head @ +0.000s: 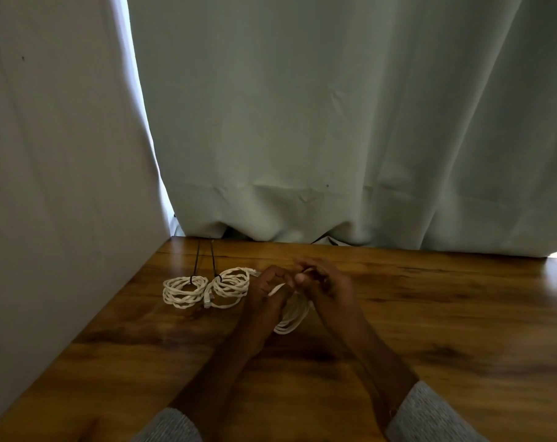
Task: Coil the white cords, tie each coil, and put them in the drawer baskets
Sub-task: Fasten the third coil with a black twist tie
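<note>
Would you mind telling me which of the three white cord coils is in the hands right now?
The rightmost coil, between both hands; the other two coils lie tied on the table to its left.

You've got three white cord coils on the table (430, 314): the far-left coil (184, 292), the second coil (230, 286) just beside it, and a third coil (291, 317) sitting between your hands. Two of those carry a dark tie: one tie (192, 280) on the far-left coil, another tie (218, 277) on its neighbour. Two hands are in play, your left hand (266, 295) and right hand (326, 287), and two grey sleeves show at the bottom. Behind, two curtain panels hang.
</note>
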`<state>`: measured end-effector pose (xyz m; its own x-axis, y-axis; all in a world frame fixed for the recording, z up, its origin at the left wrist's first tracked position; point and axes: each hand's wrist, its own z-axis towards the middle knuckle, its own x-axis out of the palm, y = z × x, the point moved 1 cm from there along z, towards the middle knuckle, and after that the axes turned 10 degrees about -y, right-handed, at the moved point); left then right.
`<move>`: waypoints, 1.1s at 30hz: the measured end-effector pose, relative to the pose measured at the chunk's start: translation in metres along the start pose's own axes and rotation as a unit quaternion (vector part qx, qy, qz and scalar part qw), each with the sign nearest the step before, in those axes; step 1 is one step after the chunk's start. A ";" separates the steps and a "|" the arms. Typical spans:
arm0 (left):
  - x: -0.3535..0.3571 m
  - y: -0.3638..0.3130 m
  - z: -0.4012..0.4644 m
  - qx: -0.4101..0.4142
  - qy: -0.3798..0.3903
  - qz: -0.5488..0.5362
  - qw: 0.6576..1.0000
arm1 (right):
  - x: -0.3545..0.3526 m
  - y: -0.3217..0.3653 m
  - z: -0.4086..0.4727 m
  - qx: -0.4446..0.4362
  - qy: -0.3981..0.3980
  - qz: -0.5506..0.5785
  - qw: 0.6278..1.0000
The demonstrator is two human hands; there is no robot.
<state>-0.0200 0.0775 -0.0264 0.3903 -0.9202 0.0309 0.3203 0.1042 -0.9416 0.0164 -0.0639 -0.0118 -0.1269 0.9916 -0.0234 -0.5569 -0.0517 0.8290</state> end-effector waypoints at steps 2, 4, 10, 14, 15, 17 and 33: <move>-0.001 0.000 0.002 -0.006 -0.002 -0.015 1.000 | 0.001 -0.006 0.000 -0.019 0.018 -0.045 0.999; -0.001 0.001 0.002 -0.016 0.001 -0.034 0.999 | 0.000 -0.007 0.000 -0.043 0.014 -0.075 0.996; -0.002 0.011 0.008 -0.075 -0.081 -0.070 0.991 | 0.004 -0.009 -0.003 -0.124 0.031 -0.153 0.980; 0.000 0.023 0.014 -0.088 -0.146 -0.045 0.984 | 0.010 -0.011 -0.004 -0.166 0.103 -0.219 0.956; 0.000 0.025 0.015 -0.087 -0.156 -0.037 0.983 | 0.010 -0.010 -0.003 -0.170 0.107 -0.221 0.954; 0.001 0.027 0.018 -0.072 -0.173 -0.008 0.982 | 0.011 -0.005 -0.003 -0.177 0.103 -0.214 0.955; 0.016 0.018 0.004 0.176 -0.009 0.097 0.980 | 0.005 0.000 0.008 0.091 -0.073 0.018 0.993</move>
<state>-0.0049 0.0665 -0.0415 0.4880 -0.8634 -0.1276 0.5146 0.4027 -0.7570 0.0225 -0.0581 -0.0076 -0.0156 0.9968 0.0782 -0.3952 -0.0780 0.9153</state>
